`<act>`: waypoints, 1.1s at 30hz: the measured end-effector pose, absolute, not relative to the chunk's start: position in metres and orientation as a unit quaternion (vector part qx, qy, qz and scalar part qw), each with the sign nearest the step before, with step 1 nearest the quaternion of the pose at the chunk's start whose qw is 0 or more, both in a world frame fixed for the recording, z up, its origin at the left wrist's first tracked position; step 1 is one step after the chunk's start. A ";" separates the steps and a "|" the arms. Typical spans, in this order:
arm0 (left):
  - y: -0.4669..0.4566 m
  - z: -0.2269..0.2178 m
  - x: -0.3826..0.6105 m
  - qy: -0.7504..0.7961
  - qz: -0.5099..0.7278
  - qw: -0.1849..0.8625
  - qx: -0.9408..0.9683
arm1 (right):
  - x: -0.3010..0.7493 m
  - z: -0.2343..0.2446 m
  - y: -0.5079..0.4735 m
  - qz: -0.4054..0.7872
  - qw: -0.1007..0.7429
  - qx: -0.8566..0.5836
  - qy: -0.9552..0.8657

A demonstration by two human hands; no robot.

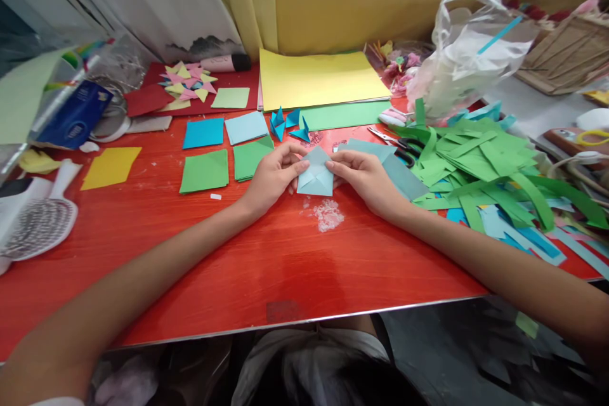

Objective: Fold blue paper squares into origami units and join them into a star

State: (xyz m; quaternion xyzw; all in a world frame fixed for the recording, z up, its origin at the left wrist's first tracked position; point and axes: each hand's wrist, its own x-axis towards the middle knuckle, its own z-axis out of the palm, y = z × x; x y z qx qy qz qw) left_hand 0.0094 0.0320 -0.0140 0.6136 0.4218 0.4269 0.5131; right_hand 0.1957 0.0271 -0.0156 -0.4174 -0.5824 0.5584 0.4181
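A light blue folded paper [316,172] lies on the red table [266,266] at the centre. My left hand [272,176] pinches its left edge with thumb and fingers. On the other side, my right hand [365,177] grips the paper's right edge, fingers curled. Just beyond the paper sit three small folded blue paper pieces [287,123]. Square sheets in green [204,170], blue [203,132] and pale blue [246,127] lie to the left of my hands.
A heap of green paper strips [480,168] covers the right side, with scissors [397,143] beside it. Large yellow sheets [318,78] lie at the back, a plastic bag [469,51] at back right, a hairbrush [38,222] at far left.
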 end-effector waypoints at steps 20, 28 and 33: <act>0.031 -0.010 0.009 0.408 0.431 0.543 0.594 | 0.199 -0.015 0.026 0.474 0.461 -0.409 -0.629; 0.032 -0.013 0.009 0.404 0.417 0.543 0.607 | 0.199 -0.016 0.025 0.467 0.450 -0.410 -0.641; 0.032 -0.012 0.009 0.410 0.452 0.532 0.587 | 0.197 -0.014 0.025 0.534 0.438 -0.408 -0.597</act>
